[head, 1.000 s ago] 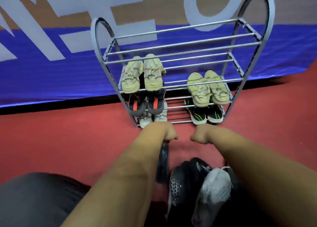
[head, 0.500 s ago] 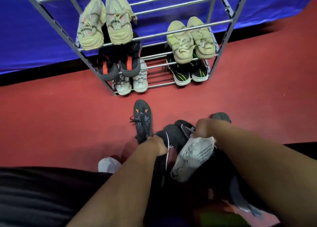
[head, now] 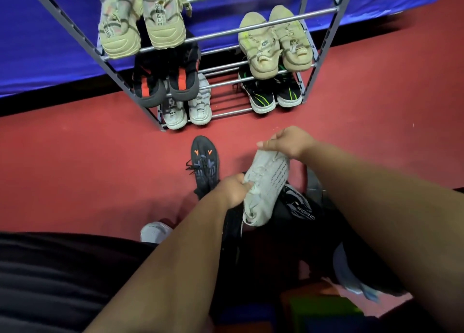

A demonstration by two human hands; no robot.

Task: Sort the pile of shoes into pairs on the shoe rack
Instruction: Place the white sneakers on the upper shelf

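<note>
A light grey sneaker [head: 267,184] is lifted above the pile, held at both ends. My right hand [head: 288,141] grips its far end and my left hand [head: 232,190] grips its near side. Under it lies a pile of black shoes [head: 298,209]. A dark shoe with orange marks [head: 204,164] lies alone on the red floor. The metal shoe rack [head: 253,27] holds pairs: beige sneakers [head: 140,18], a second beige pair [head: 275,43], black-and-red shoes [head: 165,81], white sneakers [head: 187,109], and black-and-green shoes [head: 273,94].
A white shoe [head: 154,232] peeks out beside my left forearm. Red floor [head: 75,156] spreads to the left and right of the rack. A blue banner [head: 37,43] hangs behind the rack. My dark-clothed knee [head: 50,282] fills the lower left.
The view dropped from the rack to the pile. My right hand took the light grey sneaker and raised it, and my left hand came onto its near side.
</note>
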